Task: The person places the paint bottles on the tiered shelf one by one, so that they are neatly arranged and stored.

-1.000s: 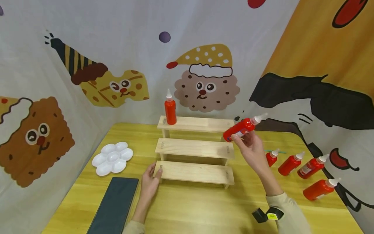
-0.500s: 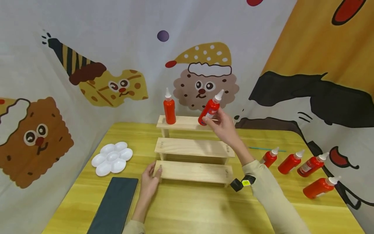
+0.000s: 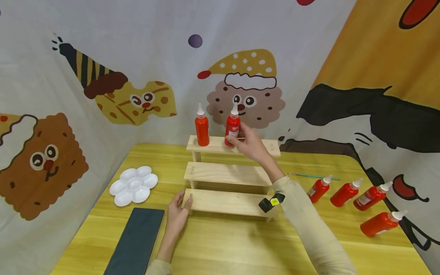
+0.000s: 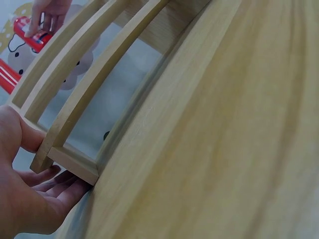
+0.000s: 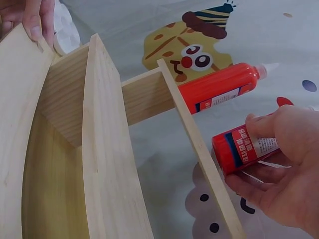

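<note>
My right hand (image 3: 252, 144) grips a red paint bottle (image 3: 232, 128) with a white pointed cap. It holds the bottle upright at the top step of a three-step wooden rack (image 3: 228, 173); in the right wrist view the bottle's base (image 5: 227, 154) is at the step's edge, and I cannot tell whether it touches. Left of it, another red bottle (image 3: 202, 130) stands on the same step. My left hand (image 3: 177, 215) holds the left end of the lowest step, thumb on top; in the left wrist view its fingers (image 4: 60, 191) curl beneath that end.
Several red bottles (image 3: 343, 194) lie tilted or stand at the table's right. A thin teal-handled paintbrush (image 3: 314, 176) lies behind them. On the left are a white flower-shaped palette (image 3: 133, 185) and a dark flat panel (image 3: 135, 240). A cartoon-print cloth (image 3: 154, 46) hangs behind.
The right hand has carried its bottle left from the rack's right side to the top step. The bottle has turned from slanting to upright. The left hand stays on the lowest step.
</note>
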Tool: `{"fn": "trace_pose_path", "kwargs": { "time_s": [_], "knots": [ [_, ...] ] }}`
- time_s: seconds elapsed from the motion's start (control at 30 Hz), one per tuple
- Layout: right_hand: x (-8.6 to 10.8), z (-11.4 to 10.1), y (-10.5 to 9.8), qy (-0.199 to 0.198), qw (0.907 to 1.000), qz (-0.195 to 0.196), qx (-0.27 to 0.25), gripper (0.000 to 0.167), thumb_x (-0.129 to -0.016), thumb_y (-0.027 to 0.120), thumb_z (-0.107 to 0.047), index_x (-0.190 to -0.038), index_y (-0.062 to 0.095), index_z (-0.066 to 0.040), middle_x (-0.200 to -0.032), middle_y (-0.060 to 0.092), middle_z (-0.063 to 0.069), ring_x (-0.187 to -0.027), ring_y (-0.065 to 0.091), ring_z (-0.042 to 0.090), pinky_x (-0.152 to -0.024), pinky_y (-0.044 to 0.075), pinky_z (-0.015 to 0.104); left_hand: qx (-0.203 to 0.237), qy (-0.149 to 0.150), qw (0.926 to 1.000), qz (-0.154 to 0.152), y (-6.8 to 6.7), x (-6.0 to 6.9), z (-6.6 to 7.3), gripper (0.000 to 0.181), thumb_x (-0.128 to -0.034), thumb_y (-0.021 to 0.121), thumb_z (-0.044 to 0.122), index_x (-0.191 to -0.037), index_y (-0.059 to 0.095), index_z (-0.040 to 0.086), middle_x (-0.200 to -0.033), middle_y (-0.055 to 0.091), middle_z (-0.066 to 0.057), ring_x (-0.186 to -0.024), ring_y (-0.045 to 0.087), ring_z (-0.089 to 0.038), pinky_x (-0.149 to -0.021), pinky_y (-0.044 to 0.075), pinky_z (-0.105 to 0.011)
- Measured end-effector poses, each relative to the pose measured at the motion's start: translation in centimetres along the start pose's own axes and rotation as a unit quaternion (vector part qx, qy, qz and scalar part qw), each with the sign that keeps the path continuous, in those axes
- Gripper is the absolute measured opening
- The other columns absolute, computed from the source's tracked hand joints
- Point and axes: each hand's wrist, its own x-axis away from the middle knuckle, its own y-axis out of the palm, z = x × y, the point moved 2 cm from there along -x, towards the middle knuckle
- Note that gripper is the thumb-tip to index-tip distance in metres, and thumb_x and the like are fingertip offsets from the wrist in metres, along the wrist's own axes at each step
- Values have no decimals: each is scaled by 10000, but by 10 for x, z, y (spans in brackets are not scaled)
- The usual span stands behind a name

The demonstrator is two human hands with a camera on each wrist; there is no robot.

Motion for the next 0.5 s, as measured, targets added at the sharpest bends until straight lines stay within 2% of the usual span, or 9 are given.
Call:
{"fn": "trace_pose_path", "kwargs": {
  "time_s": [0.3,0.5],
  "knots": [
    [1,7,0,101,9996,-138,214,434,-978,686,-189,-1345,530,-19,-1244,667,198,-1081,675,336,-869,594,441,-8,51,10000,-2,0,0,0,475,-996,596,67,-1429,485,-94,-1385,572,-318,-1359,513,-432,-1050,502,-469],
    [4,9,0,-139,9994,-85,305,467,-952,726,-179,-1323,525,22,-1226,671,223,-1093,692,354,-914,595,454,-10,9,10000,-26,1,0,-1,484,-1004,591,83,-1443,474,-81,-1411,554,-308,-1402,464,-438,-1095,468,-529]
  ]
}}
